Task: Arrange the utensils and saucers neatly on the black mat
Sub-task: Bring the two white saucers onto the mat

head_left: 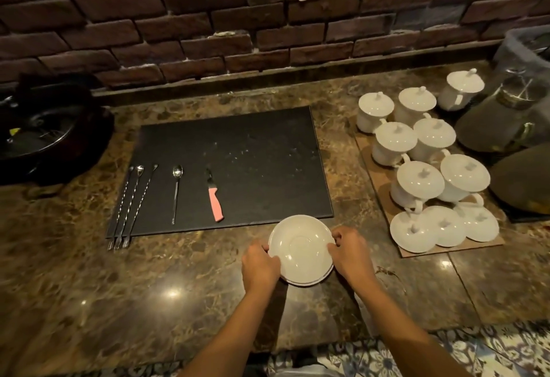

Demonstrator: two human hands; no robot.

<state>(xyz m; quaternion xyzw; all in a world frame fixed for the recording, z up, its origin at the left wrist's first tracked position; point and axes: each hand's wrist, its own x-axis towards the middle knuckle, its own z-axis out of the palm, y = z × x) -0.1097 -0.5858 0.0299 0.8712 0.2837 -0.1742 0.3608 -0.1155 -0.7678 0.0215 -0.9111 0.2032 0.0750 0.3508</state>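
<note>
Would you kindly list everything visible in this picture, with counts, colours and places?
black mat: one, black, centre of the counter
long twisted bar spoons: three, silver, left edge of the mat, ends overhanging its near edge
teaspoon: one, silver, right of the bar spoons
knife: one, pink handle, right of the teaspoon
saucers: a small stack, white, over the mat's near edge
lidded cups: at least seven, white, right, most on a brown board
loose lids: three, white, board's near end
counter: brown marble
brick wall: dark red, behind
left hand: grip on the stack's left rim
right hand: grip on its right rim
</note>
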